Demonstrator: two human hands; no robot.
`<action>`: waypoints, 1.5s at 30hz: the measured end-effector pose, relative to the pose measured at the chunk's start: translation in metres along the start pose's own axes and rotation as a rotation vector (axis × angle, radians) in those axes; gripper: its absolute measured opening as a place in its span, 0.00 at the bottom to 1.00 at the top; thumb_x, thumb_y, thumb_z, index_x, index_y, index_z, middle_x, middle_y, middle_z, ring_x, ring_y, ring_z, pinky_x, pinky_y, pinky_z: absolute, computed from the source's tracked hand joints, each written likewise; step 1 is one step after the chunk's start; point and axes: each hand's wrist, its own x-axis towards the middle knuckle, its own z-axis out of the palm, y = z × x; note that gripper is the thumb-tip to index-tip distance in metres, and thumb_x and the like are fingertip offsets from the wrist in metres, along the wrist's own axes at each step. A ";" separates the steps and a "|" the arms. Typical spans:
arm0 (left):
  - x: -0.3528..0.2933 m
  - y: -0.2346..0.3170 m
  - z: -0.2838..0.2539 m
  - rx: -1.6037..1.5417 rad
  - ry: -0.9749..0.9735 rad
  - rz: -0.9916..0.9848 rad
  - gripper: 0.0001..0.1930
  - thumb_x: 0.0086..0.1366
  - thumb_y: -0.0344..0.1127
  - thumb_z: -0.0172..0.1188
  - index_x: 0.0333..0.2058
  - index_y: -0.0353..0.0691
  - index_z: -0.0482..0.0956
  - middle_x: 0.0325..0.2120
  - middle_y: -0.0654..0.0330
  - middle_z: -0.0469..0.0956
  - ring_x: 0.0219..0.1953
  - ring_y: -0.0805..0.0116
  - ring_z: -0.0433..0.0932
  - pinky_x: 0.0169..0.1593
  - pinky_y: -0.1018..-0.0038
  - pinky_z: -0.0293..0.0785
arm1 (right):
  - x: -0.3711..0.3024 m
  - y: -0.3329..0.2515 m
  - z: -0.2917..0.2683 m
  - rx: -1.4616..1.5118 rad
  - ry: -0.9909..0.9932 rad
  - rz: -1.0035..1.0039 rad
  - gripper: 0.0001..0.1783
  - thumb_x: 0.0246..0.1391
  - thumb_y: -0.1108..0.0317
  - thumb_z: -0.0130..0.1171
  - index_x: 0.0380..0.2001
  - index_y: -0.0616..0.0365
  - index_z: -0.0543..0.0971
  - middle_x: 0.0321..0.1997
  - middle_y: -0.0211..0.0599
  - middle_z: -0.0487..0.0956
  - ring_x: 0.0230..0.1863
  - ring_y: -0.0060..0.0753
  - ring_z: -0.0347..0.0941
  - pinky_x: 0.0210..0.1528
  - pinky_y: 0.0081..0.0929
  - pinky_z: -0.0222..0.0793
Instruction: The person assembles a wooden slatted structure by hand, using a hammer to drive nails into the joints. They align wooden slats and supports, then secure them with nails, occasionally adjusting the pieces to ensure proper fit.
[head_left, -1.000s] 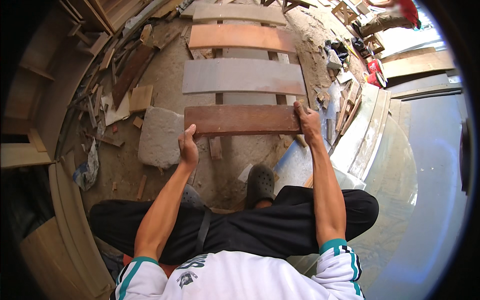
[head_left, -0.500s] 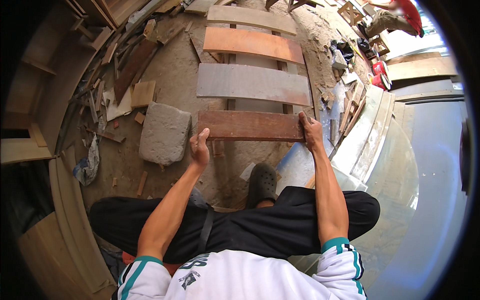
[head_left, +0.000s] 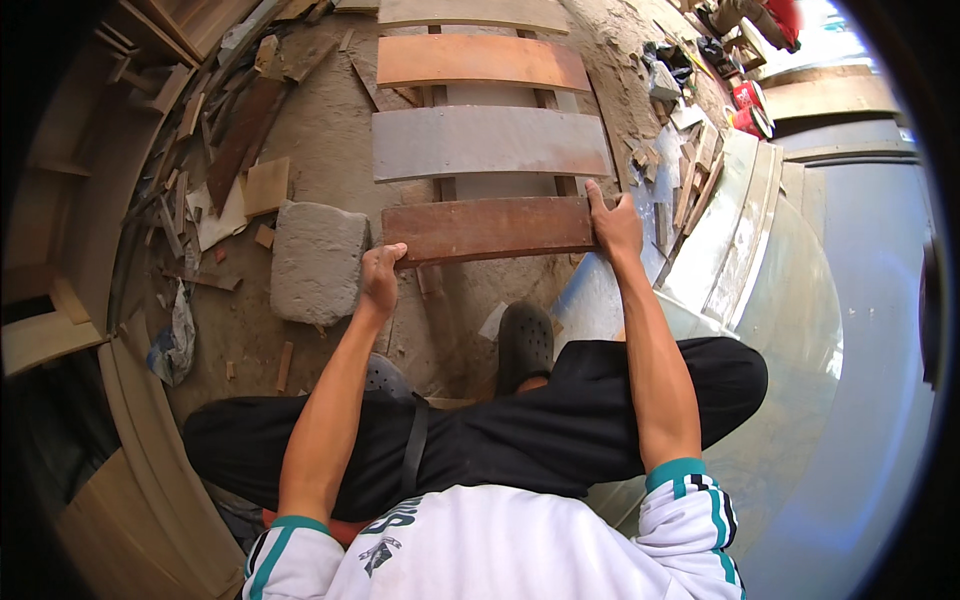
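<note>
A dark reddish-brown wooden board point(head_left: 490, 230) spans the space between my hands in front of my knees. My left hand point(head_left: 380, 275) grips its left end, thumb on top. At the right end my right hand point(head_left: 615, 222) is closed round the edge, its fingers partly hidden by the board. Just beyond lies a grey board point(head_left: 490, 143), then an orange-brown board point(head_left: 482, 62) and a pale board point(head_left: 470, 12), spaced like slats across two long wooden rails point(head_left: 444, 188). Whether the brown board rests on the rails I cannot tell.
A rough grey stone block point(head_left: 320, 262) sits left of the board. Wood scraps point(head_left: 268, 188) litter the floor at left, beside wooden cabinets point(head_left: 90, 170). Glass sheets point(head_left: 790, 330) lie at right, with red cans point(head_left: 750, 120) farther off. Another person point(head_left: 765, 20) is at the far right.
The brown board has tilted slightly, its right end now higher and farther off, with both hands still gripping it. My view has shifted a little, and a second shoe shows.
</note>
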 end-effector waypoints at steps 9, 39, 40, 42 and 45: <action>-0.005 0.017 0.004 0.007 0.009 0.001 0.17 0.66 0.38 0.51 0.19 0.38 0.67 0.21 0.73 0.66 0.27 0.80 0.62 0.34 0.76 0.60 | -0.084 -0.106 -0.048 -0.252 -1.428 -0.236 0.24 0.62 0.51 0.54 0.45 0.61 0.82 0.37 0.41 0.86 0.33 0.35 0.83 0.34 0.33 0.80; -0.008 0.030 0.000 -0.079 -0.052 -0.094 0.18 0.66 0.43 0.50 0.27 0.34 0.77 0.28 0.66 0.75 0.30 0.76 0.71 0.40 0.76 0.71 | -0.158 -0.071 0.216 0.578 -0.334 -0.685 0.16 0.49 0.71 0.63 0.44 0.59 0.80 0.44 0.49 0.81 0.49 0.53 0.77 0.50 0.44 0.70; -0.006 0.026 -0.003 -0.048 -0.075 -0.092 0.18 0.66 0.43 0.49 0.28 0.33 0.77 0.28 0.65 0.75 0.30 0.76 0.72 0.41 0.76 0.72 | -0.156 -0.067 0.217 0.596 -0.354 -0.679 0.16 0.49 0.70 0.64 0.43 0.59 0.80 0.45 0.48 0.81 0.50 0.53 0.76 0.51 0.45 0.69; -0.004 0.023 -0.017 0.017 -0.105 -0.077 0.18 0.66 0.43 0.49 0.29 0.32 0.77 0.29 0.64 0.76 0.32 0.75 0.74 0.42 0.75 0.73 | -0.157 -0.072 0.216 0.615 -0.394 -0.684 0.17 0.49 0.69 0.65 0.44 0.58 0.80 0.46 0.48 0.80 0.52 0.54 0.74 0.53 0.46 0.68; -0.006 0.026 -0.010 -0.050 -0.057 -0.089 0.19 0.66 0.43 0.49 0.28 0.32 0.78 0.28 0.65 0.76 0.31 0.76 0.73 0.41 0.75 0.72 | -0.152 -0.063 0.218 0.579 -0.409 -0.710 0.19 0.48 0.68 0.67 0.45 0.58 0.80 0.47 0.47 0.80 0.52 0.53 0.74 0.54 0.45 0.67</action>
